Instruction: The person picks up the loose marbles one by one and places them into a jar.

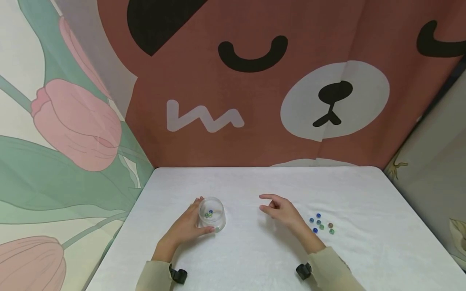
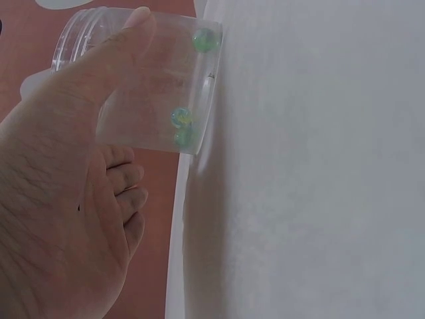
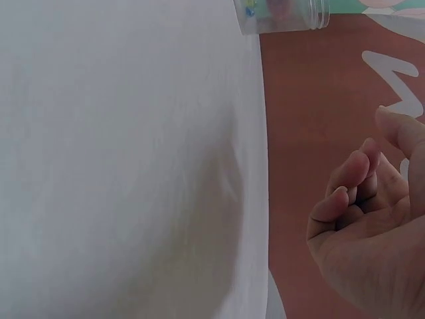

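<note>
On the left side of the white table, my left hand [image 1: 189, 222] grips a clear plastic jar [image 1: 215, 220], its thumb along the near side. Several glass marbles lie at the jar's bottom, a green marble [image 2: 204, 40] among them in the left wrist view. My right hand [image 1: 284, 211] hovers over the middle of the table, to the right of the jar. Its index finger and thumb stand apart with nothing between them, and the other fingers [image 3: 348, 171] curl loosely toward the palm.
Several loose marbles lie to the right of my right forearm: blue ones such as this blue marble [image 1: 318, 215], green ones, and a brownish marble [image 1: 330, 225]. A brown curtain [image 1: 204, 149] with a bear print hangs behind the table's [image 1: 236, 262] far edge; a tulip-print curtain [image 1: 91, 190] is at left.
</note>
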`<state>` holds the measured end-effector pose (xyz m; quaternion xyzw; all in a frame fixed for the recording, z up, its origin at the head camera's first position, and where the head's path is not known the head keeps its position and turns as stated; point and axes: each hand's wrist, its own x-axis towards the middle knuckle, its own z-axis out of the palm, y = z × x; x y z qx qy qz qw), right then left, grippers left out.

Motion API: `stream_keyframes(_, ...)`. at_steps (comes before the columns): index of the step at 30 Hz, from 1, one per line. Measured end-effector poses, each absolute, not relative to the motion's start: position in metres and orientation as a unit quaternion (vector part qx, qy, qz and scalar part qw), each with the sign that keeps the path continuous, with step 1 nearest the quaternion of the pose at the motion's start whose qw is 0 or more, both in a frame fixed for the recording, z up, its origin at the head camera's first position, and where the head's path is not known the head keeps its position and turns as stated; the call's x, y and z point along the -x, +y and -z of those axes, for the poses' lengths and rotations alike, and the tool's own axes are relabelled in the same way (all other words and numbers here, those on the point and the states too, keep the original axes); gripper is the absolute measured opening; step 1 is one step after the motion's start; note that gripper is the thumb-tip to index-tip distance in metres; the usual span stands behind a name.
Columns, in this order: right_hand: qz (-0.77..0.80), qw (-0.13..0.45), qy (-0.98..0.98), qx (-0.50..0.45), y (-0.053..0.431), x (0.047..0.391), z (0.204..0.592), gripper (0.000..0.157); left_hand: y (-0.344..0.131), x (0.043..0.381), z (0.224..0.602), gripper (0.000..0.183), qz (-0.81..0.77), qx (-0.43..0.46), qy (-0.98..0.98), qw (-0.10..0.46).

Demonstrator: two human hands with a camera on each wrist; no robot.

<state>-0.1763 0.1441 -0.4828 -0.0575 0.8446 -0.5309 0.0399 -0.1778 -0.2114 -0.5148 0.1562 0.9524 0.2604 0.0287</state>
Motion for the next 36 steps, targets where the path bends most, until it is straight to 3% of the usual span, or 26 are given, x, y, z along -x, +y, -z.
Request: stream_keyframes(36, 0.524, 0.004, 0.85, 0.051, 0.229, 0.135, 0.483, 0.049, -0.211, 0.177, 0.515, 0.119, -0.257, -0.153, 0.954, 0.028)
